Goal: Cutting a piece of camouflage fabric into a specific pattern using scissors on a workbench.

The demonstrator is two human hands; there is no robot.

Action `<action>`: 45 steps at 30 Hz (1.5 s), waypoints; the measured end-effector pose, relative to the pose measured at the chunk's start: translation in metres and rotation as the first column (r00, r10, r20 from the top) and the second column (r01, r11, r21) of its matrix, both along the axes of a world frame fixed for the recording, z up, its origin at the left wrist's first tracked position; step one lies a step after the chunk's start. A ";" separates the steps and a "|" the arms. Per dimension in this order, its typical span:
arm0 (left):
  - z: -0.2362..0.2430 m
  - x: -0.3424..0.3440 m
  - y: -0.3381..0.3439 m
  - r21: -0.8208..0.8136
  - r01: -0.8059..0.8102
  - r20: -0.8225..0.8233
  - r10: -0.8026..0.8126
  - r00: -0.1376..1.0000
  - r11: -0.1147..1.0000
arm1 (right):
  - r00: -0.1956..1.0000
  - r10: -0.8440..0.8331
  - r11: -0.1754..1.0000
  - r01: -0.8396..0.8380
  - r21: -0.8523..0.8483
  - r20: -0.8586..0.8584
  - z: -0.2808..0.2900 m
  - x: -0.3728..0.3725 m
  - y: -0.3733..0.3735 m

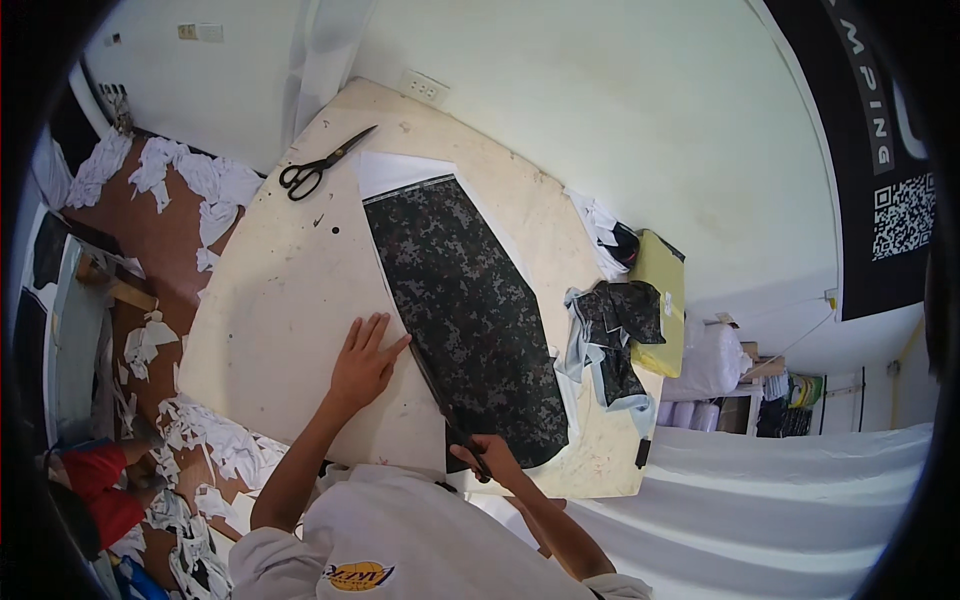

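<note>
A long dark camouflage cloth piece (pixel 470 280) with white edges lies flat on the pale table (pixel 280 290). My right hand (pixel 487 456) is closed around the handles of black scissors (pixel 438 390), whose blades lie along the cloth's left edge. My left hand (pixel 368 362) is spread on the table beside that edge, a fingertip close to the blade tips; it holds nothing. A second pair of black scissors (pixel 325 165) rests near the table's far left edge.
Camouflage and pale scraps (pixel 612 325) lie at the right, beside a yellow package (pixel 657 290). White cloth scraps (pixel 215 430) litter the brown floor (pixel 165 245) at the left. Someone in red shorts (pixel 100 490) is at lower left. White fabric (pixel 760 500) spreads at lower right.
</note>
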State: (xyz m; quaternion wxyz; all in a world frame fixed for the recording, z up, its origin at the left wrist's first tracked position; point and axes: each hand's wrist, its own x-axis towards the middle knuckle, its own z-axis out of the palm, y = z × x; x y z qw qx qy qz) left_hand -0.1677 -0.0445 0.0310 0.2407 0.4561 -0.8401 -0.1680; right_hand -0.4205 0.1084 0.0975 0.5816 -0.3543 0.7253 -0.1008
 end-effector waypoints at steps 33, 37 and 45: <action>-0.009 0.003 0.012 -0.008 -0.090 -0.032 0.089 0.995 0.996 | 0.999 -0.005 1.000 0.006 -0.016 0.047 -0.017 0.019 -0.037; -0.008 0.003 0.011 -0.007 -0.084 -0.034 0.084 0.996 0.996 | 0.996 -0.041 0.999 0.044 -0.032 0.081 -0.017 0.022 -0.048; -0.011 0.003 0.012 -0.042 -0.082 -0.042 0.080 0.996 0.996 | 0.996 -0.012 1.000 0.012 0.001 0.087 -0.008 0.026 -0.061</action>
